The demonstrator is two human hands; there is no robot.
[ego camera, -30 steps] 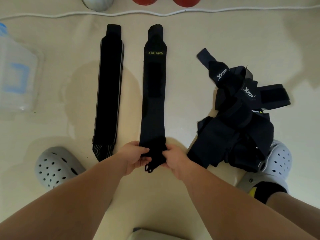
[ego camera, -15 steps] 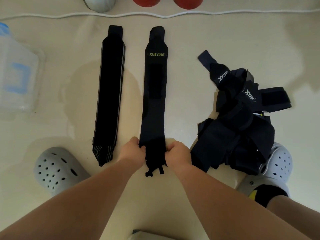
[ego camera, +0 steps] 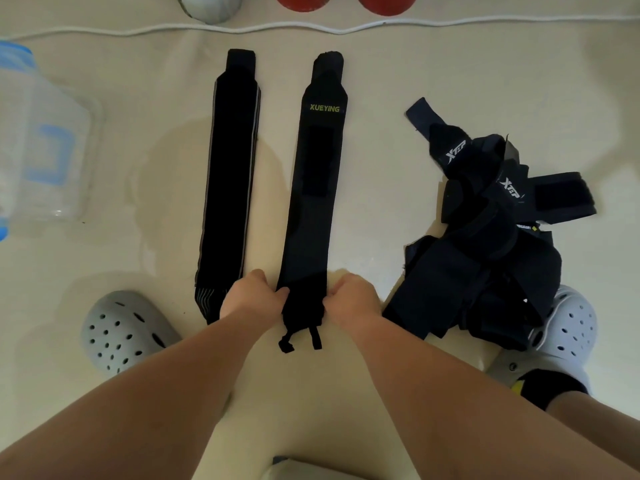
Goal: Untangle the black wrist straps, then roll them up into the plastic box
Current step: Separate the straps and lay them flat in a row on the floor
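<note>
Two black wrist straps lie flat and straight on the cream floor. The plain strap (ego camera: 230, 181) is on the left. The strap marked XUEYING (ego camera: 317, 188) lies beside it, and both hands pinch its near end. My left hand (ego camera: 251, 296) grips the left edge, my right hand (ego camera: 351, 299) the right edge. A small loop (ego camera: 299, 337) hangs out below my hands. A tangled heap of black straps (ego camera: 491, 244) with white logos sits to the right. The clear plastic box (ego camera: 38, 147) with blue parts stands at the far left.
Grey clogs (ego camera: 128, 330) sit at the lower left and at the lower right (ego camera: 561, 334), where the heap partly covers one. A white cable (ego camera: 311, 27) runs across the far floor. Beyond it stand red objects (ego camera: 384, 3) and a grey one (ego camera: 209, 6).
My hands have slid slightly up the strap's near end and closed tighter on its edges, leaving more of the loop showing below them.
</note>
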